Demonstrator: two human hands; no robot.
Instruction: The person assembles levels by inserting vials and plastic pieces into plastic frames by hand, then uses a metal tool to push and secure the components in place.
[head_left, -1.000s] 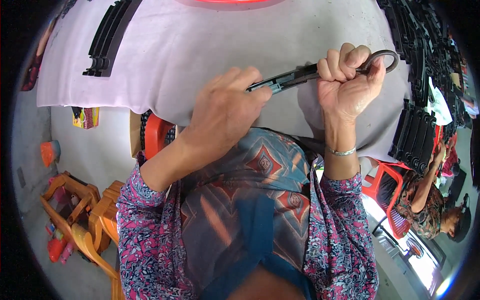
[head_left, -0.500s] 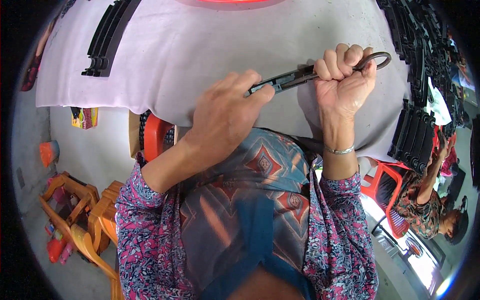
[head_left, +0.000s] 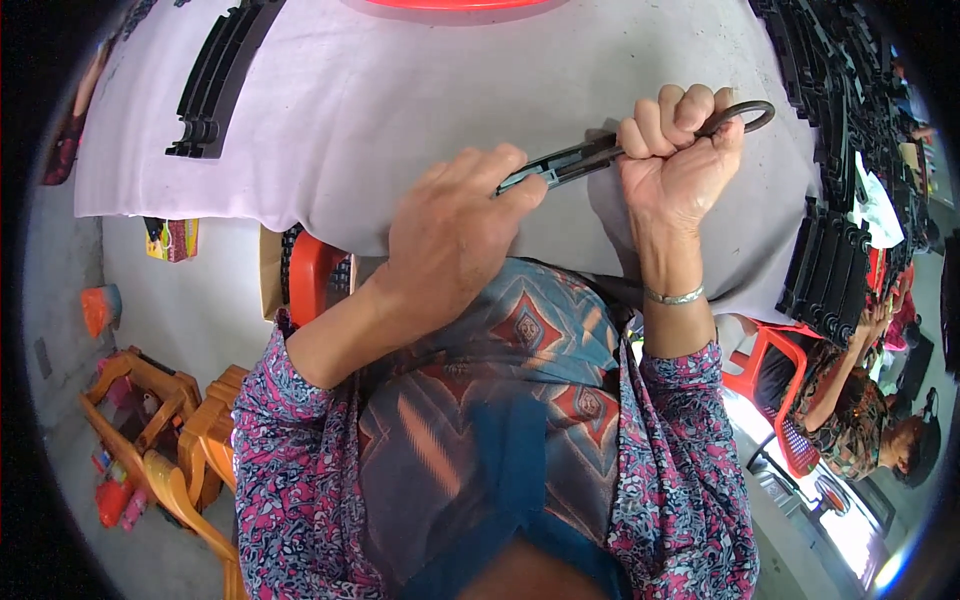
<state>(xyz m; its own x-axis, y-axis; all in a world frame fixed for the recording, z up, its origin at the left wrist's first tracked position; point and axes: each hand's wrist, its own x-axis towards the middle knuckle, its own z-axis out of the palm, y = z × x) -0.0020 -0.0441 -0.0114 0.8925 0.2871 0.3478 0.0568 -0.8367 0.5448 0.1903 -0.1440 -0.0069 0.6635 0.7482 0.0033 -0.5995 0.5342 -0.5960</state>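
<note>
My left hand [head_left: 450, 230] is closed on the near left end of a long, narrow black plastic strip [head_left: 570, 165], pinched between thumb and fingers. The strip slants up to the right over the pale cloth. My right hand [head_left: 675, 165], palm up, has its fingers curled round a dark metal tool with a looped handle [head_left: 752, 104]. The loop sticks out past the thumb. The tool's shaft lies along the strip. Where its tip meets the strip is hard to make out, and my fingers hide much of the grip.
A grey-white cloth [head_left: 350, 120] covers the table. Black ribbed plastic strips [head_left: 225, 75] lie at the left; more strips [head_left: 828, 270] are piled along the right edge. A red rim [head_left: 470, 12] shows at the far edge. Another person [head_left: 850, 415] sits at the right, beside a red chair [head_left: 775, 370].
My right hand and the looped tool have shifted slightly left. My left hand keeps its pinch on the strip. At the right, the other person's arms have moved.
</note>
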